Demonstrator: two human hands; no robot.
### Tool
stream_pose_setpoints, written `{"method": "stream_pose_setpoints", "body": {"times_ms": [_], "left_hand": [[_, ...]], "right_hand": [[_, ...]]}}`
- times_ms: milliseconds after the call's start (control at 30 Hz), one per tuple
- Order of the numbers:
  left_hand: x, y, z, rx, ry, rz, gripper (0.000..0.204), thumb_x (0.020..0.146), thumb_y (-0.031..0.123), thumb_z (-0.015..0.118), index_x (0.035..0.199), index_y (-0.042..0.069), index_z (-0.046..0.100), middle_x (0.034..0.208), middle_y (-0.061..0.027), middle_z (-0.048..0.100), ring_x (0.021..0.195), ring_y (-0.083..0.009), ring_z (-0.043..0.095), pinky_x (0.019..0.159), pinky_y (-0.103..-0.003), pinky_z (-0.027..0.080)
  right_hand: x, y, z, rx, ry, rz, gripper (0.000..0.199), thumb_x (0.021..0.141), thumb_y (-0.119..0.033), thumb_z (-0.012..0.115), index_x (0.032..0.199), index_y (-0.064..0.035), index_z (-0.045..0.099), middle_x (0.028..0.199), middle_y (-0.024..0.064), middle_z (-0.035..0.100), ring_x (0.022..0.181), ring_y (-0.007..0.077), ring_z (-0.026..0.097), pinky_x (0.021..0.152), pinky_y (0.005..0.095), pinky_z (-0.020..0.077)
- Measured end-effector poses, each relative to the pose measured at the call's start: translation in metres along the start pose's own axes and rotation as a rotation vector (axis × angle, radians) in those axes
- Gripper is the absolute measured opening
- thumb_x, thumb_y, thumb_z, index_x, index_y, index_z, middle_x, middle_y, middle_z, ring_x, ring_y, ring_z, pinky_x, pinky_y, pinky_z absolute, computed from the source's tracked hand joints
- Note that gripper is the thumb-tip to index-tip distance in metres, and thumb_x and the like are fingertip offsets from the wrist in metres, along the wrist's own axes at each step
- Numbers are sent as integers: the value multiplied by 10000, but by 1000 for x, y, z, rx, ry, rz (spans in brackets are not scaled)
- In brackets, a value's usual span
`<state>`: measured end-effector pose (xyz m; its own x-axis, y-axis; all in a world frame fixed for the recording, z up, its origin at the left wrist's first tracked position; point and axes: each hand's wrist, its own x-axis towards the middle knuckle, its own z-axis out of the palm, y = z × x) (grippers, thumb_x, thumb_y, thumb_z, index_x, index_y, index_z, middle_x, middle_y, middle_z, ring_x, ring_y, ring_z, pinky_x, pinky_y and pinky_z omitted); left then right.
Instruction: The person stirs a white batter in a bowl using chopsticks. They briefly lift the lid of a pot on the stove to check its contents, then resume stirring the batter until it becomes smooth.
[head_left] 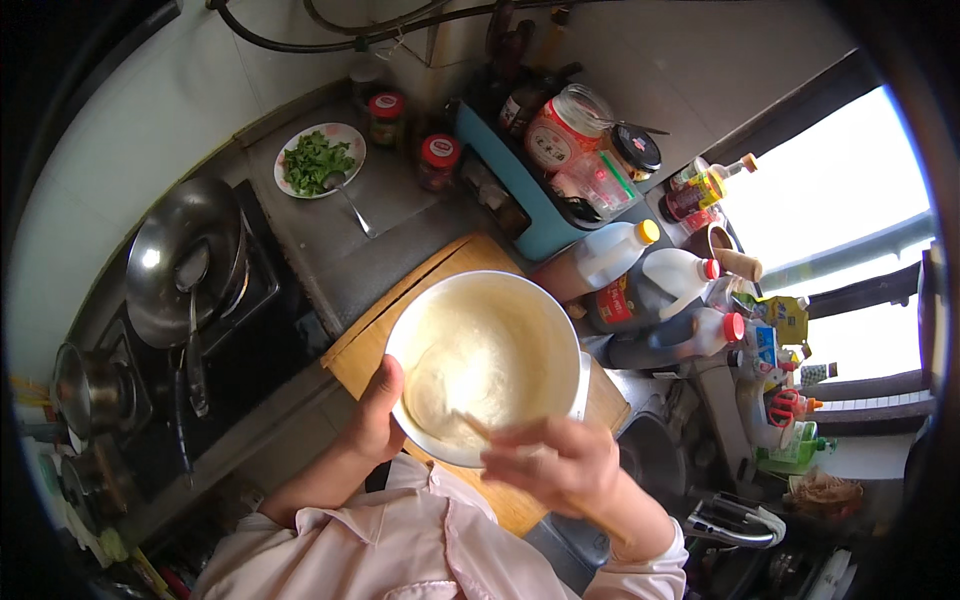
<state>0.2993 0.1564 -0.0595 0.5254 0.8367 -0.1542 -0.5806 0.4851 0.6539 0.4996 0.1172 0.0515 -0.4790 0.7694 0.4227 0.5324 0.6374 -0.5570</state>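
A white bowl [545,312] with a side handle is tilted above a wooden cutting board, pale creamy mixture [455,375] inside it. My left hand [378,412] grips its left rim, thumb over the edge and fingers hidden underneath. Closed around wooden chopsticks [603,522], my right hand [560,462] is over the bowl's near right edge, blurred by motion. The chopstick tips reach into the mixture. How many sticks there are cannot be made out.
Beneath the bowl lies the cutting board [385,318]. A wok [160,235] with a ladle rests on the stove at left. Farther back stands a plate of chopped greens [318,160] with a spoon. Large bottles [600,258] crowd the right, near the sink [652,450].
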Motion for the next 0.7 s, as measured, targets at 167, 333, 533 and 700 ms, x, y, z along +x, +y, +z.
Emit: {"method": "stream_pose_setpoints", "body": {"times_ms": [167,333,533,700], "left_hand": [[-5,6,2,-69,51,-4,792,925,588,431,1444,19,249,1412,-122,404,1295,-214,412,1057,-381,358],[1,4,-1,-93,17,25,780,932,591,407,1440,18,259,1405,-122,413,1295,-218,412,1068,-383,343],[-3,7,11,-130,23,-66,769,940,589,387,1447,27,251,1420,-123,394,1307,-223,397,1073,-381,335],[-4,16,3,-44,33,8,804,929,622,365,1454,27,232,1427,-123,389,1310,-225,395,1075,-380,335]], "right_hand": [[9,20,-21,-201,127,116,209,704,-16,754,899,-58,693,808,104,672,665,210,670,555,275,526],[-2,-21,-19,-98,-40,159,232,630,-124,835,837,-131,731,784,23,671,685,163,677,555,274,541],[10,20,-8,-106,164,117,207,701,-19,762,897,-47,701,814,97,675,670,216,670,548,282,518],[-7,-23,-25,-250,-42,170,186,681,-102,799,849,-101,720,794,53,672,651,167,670,519,268,537]]}}
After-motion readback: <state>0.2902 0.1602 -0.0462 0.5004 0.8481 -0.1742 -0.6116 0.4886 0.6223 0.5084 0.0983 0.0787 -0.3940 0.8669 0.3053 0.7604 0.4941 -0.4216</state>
